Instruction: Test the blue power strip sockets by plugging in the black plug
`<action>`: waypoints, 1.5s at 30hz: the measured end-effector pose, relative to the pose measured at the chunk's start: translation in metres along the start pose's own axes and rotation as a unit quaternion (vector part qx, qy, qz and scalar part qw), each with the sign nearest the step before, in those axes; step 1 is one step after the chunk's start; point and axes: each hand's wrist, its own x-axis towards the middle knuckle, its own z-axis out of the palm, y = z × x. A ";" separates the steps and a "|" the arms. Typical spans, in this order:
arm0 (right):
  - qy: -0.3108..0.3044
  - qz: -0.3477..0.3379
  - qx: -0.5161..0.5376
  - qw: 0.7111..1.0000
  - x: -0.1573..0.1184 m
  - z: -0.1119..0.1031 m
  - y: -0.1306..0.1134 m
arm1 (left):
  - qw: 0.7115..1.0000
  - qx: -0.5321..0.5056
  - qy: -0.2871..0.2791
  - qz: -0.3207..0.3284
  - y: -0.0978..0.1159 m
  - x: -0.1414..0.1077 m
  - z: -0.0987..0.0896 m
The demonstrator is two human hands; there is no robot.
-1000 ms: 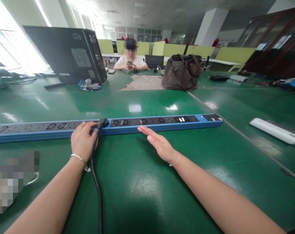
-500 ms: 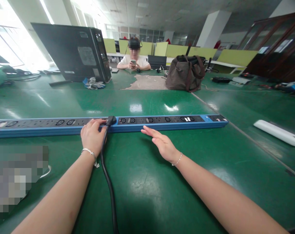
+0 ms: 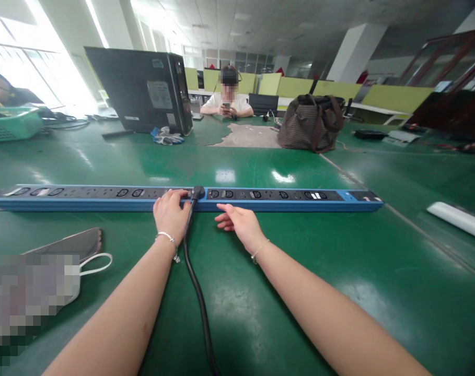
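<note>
A long blue power strip [image 3: 300, 207] with black sockets lies across the green table. A black plug [image 3: 198, 192] sits in it near the middle, and its thick black cable [image 3: 198, 292] runs down toward me. My left hand [image 3: 172, 214] rests on the strip just left of the plug, fingers bent and fingertips beside the plug; whether they grip it cannot be made out. My right hand [image 3: 241, 223] hovers in front of the strip, right of the cable, with its fingers apart and nothing in it.
Behind the strip stand a black computer case [image 3: 143, 94], gloves [image 3: 166, 136] and a brown bag [image 3: 311, 122]. A person [image 3: 227, 102] sits opposite. A green basket [image 3: 12, 125] is far left, a phone [image 3: 70, 245] near left, a white bar [image 3: 459, 220] at right.
The view has shifted left, showing the strip's left end. My right hand has moved closer to the plug and turned, its fingers now curling more. My left hand stays beside the plug.
</note>
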 end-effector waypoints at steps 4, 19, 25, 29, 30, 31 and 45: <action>-0.009 0.107 0.039 0.993 0.019 0.050 -0.015 | 1.000 0.003 0.002 -0.005 0.001 -0.001 0.000; -0.014 0.178 0.066 0.982 0.045 0.076 -0.038 | 1.000 0.021 -0.022 -0.008 0.006 -0.003 -0.004; 0.009 0.142 0.052 0.988 0.048 0.077 -0.030 | 1.000 0.020 -0.009 0.001 0.002 -0.002 0.000; 0.025 0.122 0.040 0.991 0.049 0.078 -0.028 | 1.000 0.018 -0.008 0.005 -0.001 -0.001 0.003; 0.031 0.121 0.041 0.991 0.049 0.079 -0.028 | 1.000 0.018 -0.009 0.004 -0.001 -0.001 0.003; 0.038 0.120 0.043 0.991 0.049 0.081 -0.028 | 1.000 0.017 -0.010 0.002 -0.001 -0.001 0.003; 0.044 0.116 0.036 0.992 0.057 0.082 -0.018 | 1.000 0.018 -0.019 -0.009 0.003 -0.001 -0.002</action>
